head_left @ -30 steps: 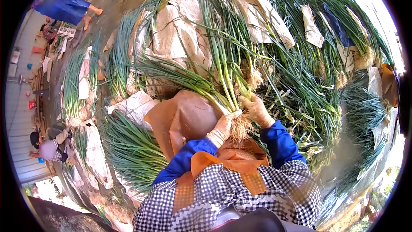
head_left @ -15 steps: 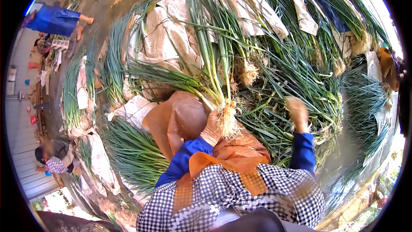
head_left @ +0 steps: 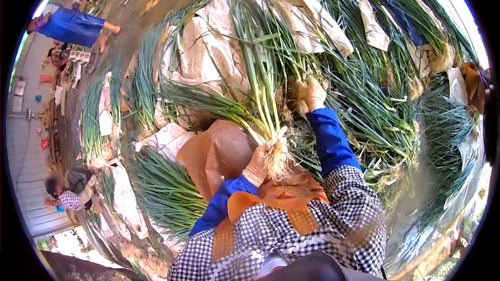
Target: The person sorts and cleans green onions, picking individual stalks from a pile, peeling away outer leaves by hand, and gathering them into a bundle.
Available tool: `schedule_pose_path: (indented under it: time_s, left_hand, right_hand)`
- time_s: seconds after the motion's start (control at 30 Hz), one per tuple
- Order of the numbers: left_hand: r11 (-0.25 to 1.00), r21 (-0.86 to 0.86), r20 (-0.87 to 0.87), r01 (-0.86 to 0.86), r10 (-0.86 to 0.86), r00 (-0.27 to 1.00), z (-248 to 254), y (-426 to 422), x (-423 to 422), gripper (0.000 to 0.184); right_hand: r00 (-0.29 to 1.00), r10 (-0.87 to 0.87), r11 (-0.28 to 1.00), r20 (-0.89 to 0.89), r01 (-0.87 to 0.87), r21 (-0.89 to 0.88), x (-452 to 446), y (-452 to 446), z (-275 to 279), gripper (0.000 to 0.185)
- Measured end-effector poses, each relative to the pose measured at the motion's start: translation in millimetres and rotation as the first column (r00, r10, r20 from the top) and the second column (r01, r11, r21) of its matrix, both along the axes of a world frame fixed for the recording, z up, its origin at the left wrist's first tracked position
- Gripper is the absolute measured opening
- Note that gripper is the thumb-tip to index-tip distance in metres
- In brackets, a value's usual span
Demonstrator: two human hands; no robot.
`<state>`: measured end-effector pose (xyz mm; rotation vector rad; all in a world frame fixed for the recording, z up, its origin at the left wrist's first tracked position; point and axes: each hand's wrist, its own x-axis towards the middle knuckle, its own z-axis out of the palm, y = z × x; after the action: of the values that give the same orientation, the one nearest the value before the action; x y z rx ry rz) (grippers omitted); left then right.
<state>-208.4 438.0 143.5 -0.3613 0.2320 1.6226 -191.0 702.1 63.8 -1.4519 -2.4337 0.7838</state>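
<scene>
My left hand (head_left: 256,165) is closed round the root end of a bunch of green onions (head_left: 264,99), held over my lap. Pale roots hang beside the fingers, and the leaves fan up and to the left. Reaching forward, my right hand (head_left: 314,93) has its fingers curled on the root end of more green onions (head_left: 295,65) in the pile. Part of its grip is hidden by the roots and stems. An orange-brown apron (head_left: 221,143) covers my knees.
Beige cloth sheets (head_left: 208,47) lie among the heaped green onions (head_left: 364,119). Another bundle (head_left: 164,187) rests at my left. A person in blue (head_left: 73,25) stands at the far left, and another person (head_left: 70,198) sits below.
My right hand has swung forward and left from above the loose leaves to the root ends in the pile. My left hand keeps the bunch at nearly the same place.
</scene>
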Motion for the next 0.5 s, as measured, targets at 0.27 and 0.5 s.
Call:
schedule_pose_path:
  time_s: [0.27, 0.5]
  left_hand:
    - [0.943, -0.21, -0.147, -0.258, 0.231, 0.962, 33.4, 23.0, -20.1, 0.025]
    - [0.934, -0.35, -0.195, 0.067, -0.142, 0.97, -36.6, 15.4, 21.7, 0.024]
  right_hand:
    - [0.805, -0.182, 0.616, -0.565, -0.355, -0.703, 48.9, -17.3, 69.4, 0.023]
    - [0.805, 0.114, 0.459, -0.583, -0.563, -0.688, 88.0, -75.0, 23.4, 0.03]
